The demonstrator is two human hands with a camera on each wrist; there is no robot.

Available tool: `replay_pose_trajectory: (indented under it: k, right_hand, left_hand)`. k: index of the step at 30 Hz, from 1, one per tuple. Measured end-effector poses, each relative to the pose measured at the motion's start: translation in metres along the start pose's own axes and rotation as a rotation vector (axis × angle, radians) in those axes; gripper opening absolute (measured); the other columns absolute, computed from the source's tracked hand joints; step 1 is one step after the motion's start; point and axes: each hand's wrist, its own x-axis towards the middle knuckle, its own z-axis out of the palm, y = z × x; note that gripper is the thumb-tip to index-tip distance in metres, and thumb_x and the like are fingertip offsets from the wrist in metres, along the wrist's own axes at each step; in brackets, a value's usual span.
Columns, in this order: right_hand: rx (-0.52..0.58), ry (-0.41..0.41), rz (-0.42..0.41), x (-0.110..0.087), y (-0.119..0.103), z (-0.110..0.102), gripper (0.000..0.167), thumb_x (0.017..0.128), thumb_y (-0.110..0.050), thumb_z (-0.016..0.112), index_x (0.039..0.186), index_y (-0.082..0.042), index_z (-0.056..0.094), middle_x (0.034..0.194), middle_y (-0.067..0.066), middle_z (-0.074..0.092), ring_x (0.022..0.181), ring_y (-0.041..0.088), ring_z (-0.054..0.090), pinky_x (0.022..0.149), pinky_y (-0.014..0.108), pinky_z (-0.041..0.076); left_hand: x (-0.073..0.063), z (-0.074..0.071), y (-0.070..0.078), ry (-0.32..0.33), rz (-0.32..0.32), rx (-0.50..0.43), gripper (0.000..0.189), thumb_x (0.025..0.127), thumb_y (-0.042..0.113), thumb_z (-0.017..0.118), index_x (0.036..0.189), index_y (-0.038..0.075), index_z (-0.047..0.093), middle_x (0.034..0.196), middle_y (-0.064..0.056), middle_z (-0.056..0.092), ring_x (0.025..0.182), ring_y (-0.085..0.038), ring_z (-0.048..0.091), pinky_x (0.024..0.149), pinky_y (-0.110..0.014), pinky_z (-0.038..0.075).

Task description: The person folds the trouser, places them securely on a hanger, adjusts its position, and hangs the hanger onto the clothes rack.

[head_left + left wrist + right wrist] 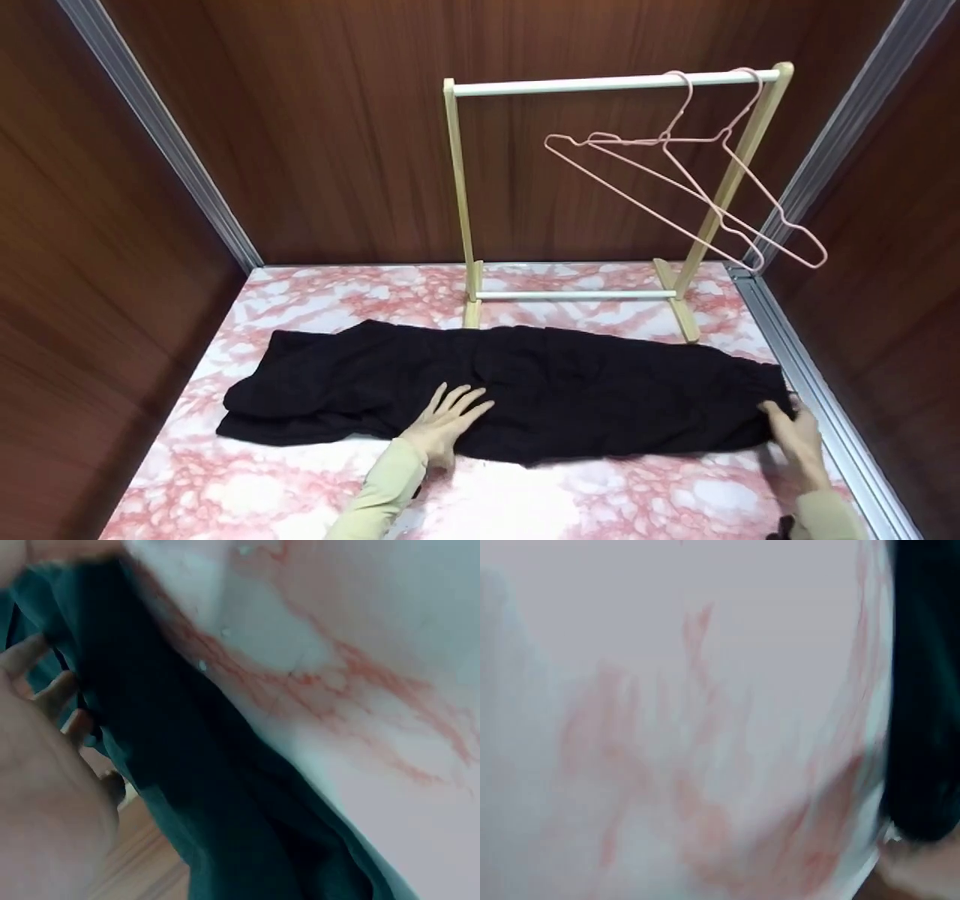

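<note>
Black pants [600, 390], folded lengthwise, lie across the marbled table with the gathered waist end at the right and the leg ends at the left. My left hand [445, 426] rests on their near edge around the middle, fingers spread and straight. In the left wrist view the fingers [56, 694] of that hand touch the dark cloth [172, 727]. At the waist end, my right hand [799, 435] pinches the corner, thumb on top; its other fingers are mostly hidden. The right wrist view catches only a blurred part of that hand [926, 874] below the cloth [926, 705].
Behind the pants stands a small wooden clothes rack [459, 172] with a white rail [562, 86]. Two pink hangers [622, 196] hang at its right end. Brown panels [337, 150] enclose the table [285, 495] at the back and sides, with metal strips [832, 442] along the corners.
</note>
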Motion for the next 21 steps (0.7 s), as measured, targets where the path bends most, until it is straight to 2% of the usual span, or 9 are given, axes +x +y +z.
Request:
replay_pose_trajectory:
  k: [3, 5, 7, 9, 12, 15, 16, 18, 21]
  right_hand:
    - [0.089, -0.054, 0.058, 0.001, 0.005, -0.008, 0.078, 0.101, -0.042, 0.042, 0.160, -0.003, 0.009, 0.166, 0.026, 0.009, 0.154, 0.039, 0.018, 0.128, 0.050, 0.018]
    - [0.118, -0.028, 0.074, 0.001, 0.007, -0.010, 0.074, 0.101, -0.039, 0.046, 0.159, -0.003, 0.020, 0.163, 0.019, 0.030, 0.145, 0.028, 0.036, 0.124, 0.037, 0.028]
    - [0.149, -0.002, 0.074, 0.001, 0.010, -0.012, 0.070, 0.099, -0.035, 0.051, 0.156, 0.001, 0.029, 0.137, 0.003, 0.062, 0.121, 0.011, 0.056, 0.110, 0.022, 0.040]
    - [0.176, -0.002, 0.075, 0.002, 0.012, -0.014, 0.071, 0.098, -0.033, 0.056, 0.155, 0.003, 0.031, 0.106, -0.012, 0.068, 0.091, -0.007, 0.058, 0.091, 0.011, 0.047]
    - [0.155, -0.023, 0.073, 0.002, 0.012, -0.015, 0.078, 0.098, -0.039, 0.058, 0.155, 0.005, 0.028, 0.118, -0.001, 0.073, 0.104, 0.007, 0.066, 0.100, 0.020, 0.051]
    - [0.154, 0.055, 0.065, 0.002, 0.010, -0.012, 0.064, 0.096, -0.042, 0.062, 0.145, -0.004, 0.050, 0.119, 0.002, 0.073, 0.109, 0.010, 0.064, 0.100, 0.020, 0.050]
    - [0.170, 0.103, 0.042, -0.001, 0.007, -0.010, 0.055, 0.096, -0.042, 0.063, 0.138, -0.006, 0.057, 0.115, -0.006, 0.073, 0.110, 0.010, 0.061, 0.101, 0.018, 0.048]
    - [0.205, 0.242, -0.079, -0.004, 0.001, -0.006, 0.041, 0.095, -0.034, 0.067, 0.120, -0.002, 0.066, 0.088, -0.031, 0.058, 0.090, -0.009, 0.050, 0.088, 0.007, 0.041]
    - [0.212, 0.416, -0.319, -0.008, -0.015, -0.002, 0.036, 0.095, -0.024, 0.066, 0.111, 0.009, 0.066, 0.085, -0.039, 0.043, 0.090, -0.018, 0.037, 0.090, 0.008, 0.031]
  left_hand:
    - [0.001, 0.002, 0.001, 0.019, -0.016, 0.126, 0.113, 0.058, 0.012, 0.090, 0.156, 0.020, 0.033, 0.162, -0.005, 0.034, 0.149, -0.030, 0.033, 0.123, -0.055, 0.027]
    - [0.002, 0.006, -0.001, 0.068, -0.016, 0.161, 0.105, 0.064, 0.009, 0.086, 0.155, 0.020, 0.035, 0.160, -0.004, 0.038, 0.147, -0.029, 0.037, 0.122, -0.054, 0.029]
    - [0.003, 0.010, -0.003, 0.153, -0.008, 0.195, 0.093, 0.068, 0.007, 0.080, 0.152, 0.020, 0.041, 0.155, -0.002, 0.046, 0.141, -0.027, 0.044, 0.119, -0.054, 0.034]
    - [0.004, 0.013, -0.006, 0.240, -0.005, 0.214, 0.079, 0.073, 0.007, 0.074, 0.147, 0.020, 0.049, 0.147, 0.000, 0.055, 0.134, -0.024, 0.050, 0.116, -0.053, 0.038]
    - [0.006, 0.016, -0.010, 0.357, -0.023, 0.243, 0.055, 0.079, 0.013, 0.071, 0.132, 0.021, 0.063, 0.131, 0.005, 0.065, 0.123, -0.020, 0.058, 0.112, -0.050, 0.043]
    - [0.006, 0.018, -0.013, 0.436, -0.069, 0.251, 0.034, 0.083, 0.017, 0.071, 0.116, 0.023, 0.072, 0.116, 0.007, 0.070, 0.115, -0.018, 0.062, 0.110, -0.048, 0.045]
    - [0.006, 0.018, -0.014, 0.460, -0.086, 0.250, 0.028, 0.083, 0.019, 0.071, 0.111, 0.024, 0.073, 0.113, 0.008, 0.071, 0.112, -0.018, 0.063, 0.110, -0.048, 0.045]
    - [0.005, 0.020, -0.015, 0.498, -0.119, 0.246, 0.022, 0.083, 0.021, 0.071, 0.104, 0.024, 0.075, 0.107, 0.007, 0.072, 0.108, -0.018, 0.063, 0.108, -0.047, 0.047]
    - [0.003, 0.021, -0.016, 0.537, -0.160, 0.247, 0.018, 0.083, 0.023, 0.072, 0.100, 0.025, 0.075, 0.102, 0.008, 0.071, 0.105, -0.019, 0.064, 0.106, -0.045, 0.048]
